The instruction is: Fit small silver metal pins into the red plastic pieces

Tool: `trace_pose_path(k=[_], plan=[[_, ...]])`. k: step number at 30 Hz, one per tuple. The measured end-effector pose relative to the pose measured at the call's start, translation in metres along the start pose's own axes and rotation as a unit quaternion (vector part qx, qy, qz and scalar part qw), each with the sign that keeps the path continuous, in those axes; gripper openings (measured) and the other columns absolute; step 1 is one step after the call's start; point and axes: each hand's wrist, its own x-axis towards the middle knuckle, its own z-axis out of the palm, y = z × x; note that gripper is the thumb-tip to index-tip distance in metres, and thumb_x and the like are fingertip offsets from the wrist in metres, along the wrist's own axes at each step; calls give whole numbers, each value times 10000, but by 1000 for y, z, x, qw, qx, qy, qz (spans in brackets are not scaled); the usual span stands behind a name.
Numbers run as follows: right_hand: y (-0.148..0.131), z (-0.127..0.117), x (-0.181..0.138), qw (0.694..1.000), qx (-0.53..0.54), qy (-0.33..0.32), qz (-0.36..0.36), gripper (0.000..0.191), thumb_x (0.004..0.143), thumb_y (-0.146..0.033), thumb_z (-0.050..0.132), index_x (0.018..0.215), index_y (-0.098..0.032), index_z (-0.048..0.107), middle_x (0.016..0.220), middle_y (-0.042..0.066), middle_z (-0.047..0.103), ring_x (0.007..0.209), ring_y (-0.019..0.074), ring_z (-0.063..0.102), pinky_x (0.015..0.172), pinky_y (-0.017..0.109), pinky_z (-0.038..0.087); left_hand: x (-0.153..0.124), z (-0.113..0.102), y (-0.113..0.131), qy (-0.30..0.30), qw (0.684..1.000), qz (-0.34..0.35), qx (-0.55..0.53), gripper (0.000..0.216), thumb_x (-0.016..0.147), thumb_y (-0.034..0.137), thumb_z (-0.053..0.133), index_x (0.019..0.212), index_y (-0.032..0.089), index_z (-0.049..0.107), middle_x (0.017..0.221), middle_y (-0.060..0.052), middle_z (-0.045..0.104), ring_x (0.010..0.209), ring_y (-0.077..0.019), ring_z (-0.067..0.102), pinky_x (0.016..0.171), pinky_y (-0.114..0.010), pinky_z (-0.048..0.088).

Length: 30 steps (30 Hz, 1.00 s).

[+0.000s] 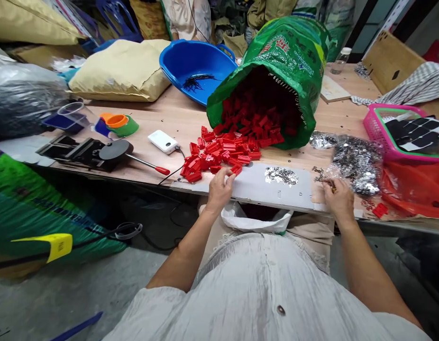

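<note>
My left hand (220,188) is closed at the table's front edge, thumb and fingers pinching a red plastic piece (236,169). Just beyond it spreads a heap of similar red plastic pieces (219,154), spilling from a green woven sack (287,52) lying on its side. My right hand (338,199) is also closed, fingertips down by a few small metal parts (318,174). Something small and brownish shows between its fingers, too small to name. Between my hands, a pile of shiny flat metal pieces (281,176) lies on a grey board (255,187).
A bag of metal parts (358,161) and a pink basket (374,128) stand at the right. Further back is a blue basin (169,61). A black hand press (84,154), its red-tipped lever outstretched, and a white power bank (163,141) with a cable are left. A white bag (237,218) hangs at my lap.
</note>
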Motion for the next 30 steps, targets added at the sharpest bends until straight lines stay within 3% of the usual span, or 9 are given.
trace_pose_path(k=[2,5,9,12,14,17,21,26,30], plan=[[8,-2,8,999,-34,-8,-19,274,873,-317,496,998,-175,693,965,121,683,916,264,582,807,370,425,-6,4,7,-60,979,-66,-184,198,858,388,572,839,198,522,881,-23,636,858,-172,626,839,-350,506],[4,1,19,996,-80,-42,-24,284,884,-324,504,1029,-187,707,971,118,660,895,256,566,774,360,413,-16,10,19,-150,885,-162,-409,300,792,420,686,903,193,524,943,-21,649,886,-169,666,811,-350,547],[-7,6,29,989,-128,-77,-10,258,887,-349,522,961,-189,711,939,114,642,837,241,547,702,342,383,-28,13,30,-222,787,-244,-521,373,743,380,773,949,196,524,1011,-56,689,928,-205,700,836,-371,556],[-9,9,32,986,-143,-87,-8,228,871,-347,539,893,-191,703,889,105,637,810,238,539,671,337,360,-34,14,34,-238,764,-268,-537,388,736,390,782,938,195,515,1014,-66,700,911,-204,710,789,-316,550],[-7,10,33,986,-141,-88,-13,223,870,-346,532,871,-197,697,874,100,639,807,239,540,665,339,354,-38,17,36,-225,789,-251,-514,376,731,377,784,904,187,510,972,-56,699,851,-179,705,731,-278,537],[-4,10,32,989,-120,-80,-20,227,872,-360,522,851,-208,689,884,95,649,811,239,548,676,342,361,-43,23,37,-172,873,-171,-423,332,740,363,766,849,175,516,925,-38,677,780,-135,664,683,-246,516],[-1,11,30,997,-62,-51,-19,217,871,-373,522,860,-212,667,894,89,676,803,237,568,703,343,375,-52,29,41,-77,965,-18,-251,312,777,342,724,978,194,536,1011,-41,640,890,-145,647,816,-280,529],[-1,11,27,1000,-11,-27,8,255,872,-425,530,939,-205,641,877,83,692,768,238,594,720,347,400,-58,29,47,-36,989,126,-74,292,830,272,648,1090,208,530,1057,-72,647,945,-173,635,861,-327,522],[-4,10,24,998,48,-12,37,260,840,-445,580,908,-205,653,837,62,693,763,224,608,709,336,427,-58,27,50,-39,987,140,-66,231,831,238,634,1049,197,571,1018,-77,661,946,-185,615,883,-354,508]])
